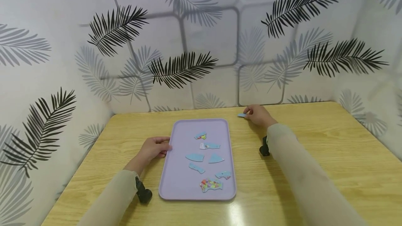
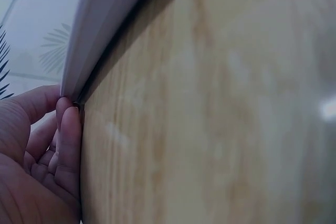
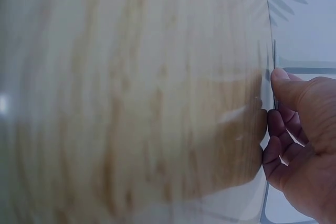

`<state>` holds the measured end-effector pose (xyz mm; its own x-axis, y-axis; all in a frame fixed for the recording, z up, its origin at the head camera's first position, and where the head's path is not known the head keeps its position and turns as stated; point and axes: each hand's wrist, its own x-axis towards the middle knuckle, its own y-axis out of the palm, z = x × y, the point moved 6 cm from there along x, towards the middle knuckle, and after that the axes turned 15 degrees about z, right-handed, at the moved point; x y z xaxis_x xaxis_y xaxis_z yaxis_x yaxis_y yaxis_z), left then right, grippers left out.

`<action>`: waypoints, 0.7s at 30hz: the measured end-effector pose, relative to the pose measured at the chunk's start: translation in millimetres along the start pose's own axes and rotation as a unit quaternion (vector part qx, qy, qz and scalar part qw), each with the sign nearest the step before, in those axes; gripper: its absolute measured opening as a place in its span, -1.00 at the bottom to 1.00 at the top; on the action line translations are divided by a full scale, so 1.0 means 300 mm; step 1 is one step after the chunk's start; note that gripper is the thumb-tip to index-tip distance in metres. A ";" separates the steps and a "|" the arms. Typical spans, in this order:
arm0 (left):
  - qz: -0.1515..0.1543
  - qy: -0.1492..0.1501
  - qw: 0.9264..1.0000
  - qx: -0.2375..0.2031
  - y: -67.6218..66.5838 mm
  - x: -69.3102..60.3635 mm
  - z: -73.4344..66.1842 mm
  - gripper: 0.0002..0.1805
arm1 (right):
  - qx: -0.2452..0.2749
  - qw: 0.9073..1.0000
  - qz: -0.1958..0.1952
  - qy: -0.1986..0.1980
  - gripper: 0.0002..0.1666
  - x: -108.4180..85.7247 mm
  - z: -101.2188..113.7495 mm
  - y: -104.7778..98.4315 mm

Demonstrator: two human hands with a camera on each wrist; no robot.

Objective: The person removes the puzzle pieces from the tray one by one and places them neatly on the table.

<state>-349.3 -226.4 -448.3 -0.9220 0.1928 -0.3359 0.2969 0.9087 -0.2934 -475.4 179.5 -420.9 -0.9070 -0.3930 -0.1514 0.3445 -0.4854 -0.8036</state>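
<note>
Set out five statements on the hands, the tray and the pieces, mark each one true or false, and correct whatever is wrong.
1. The left hand holds the tray by its left edge. True.
2. The tray is black. False: it is light purple.
3. The right hand pinches a light blue piece. True.
4. That light blue piece is over the middle of the tray. False: it is off the tray, to the right of its far end.
5. Seven pieces lie on the tray. True.
</note>
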 end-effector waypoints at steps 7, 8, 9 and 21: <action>0.000 0.000 1.000 0.004 0.002 0.004 0.004 -0.48 | 0.001 1.000 0.000 -0.004 -0.80 0.000 -0.008 0.003; 0.001 0.001 1.000 0.005 0.002 0.005 0.005 -0.48 | 0.002 1.000 -0.001 -0.002 -0.81 0.000 -0.009 0.004; 0.002 0.000 1.000 0.005 0.002 0.005 0.005 -0.48 | 0.003 1.000 -0.002 -0.002 -0.81 0.000 -0.009 0.005; 0.002 -0.001 1.000 0.002 -0.004 0.007 0.008 -0.46 | 0.016 1.000 -0.004 -0.011 -0.78 -0.016 0.003 0.003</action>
<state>-350.9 -227.8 -450.7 -0.9202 0.1960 -0.3389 0.3018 0.9066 -0.2951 -470.6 180.3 -420.4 -0.9040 -0.4065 -0.1327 0.3462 -0.5134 -0.7852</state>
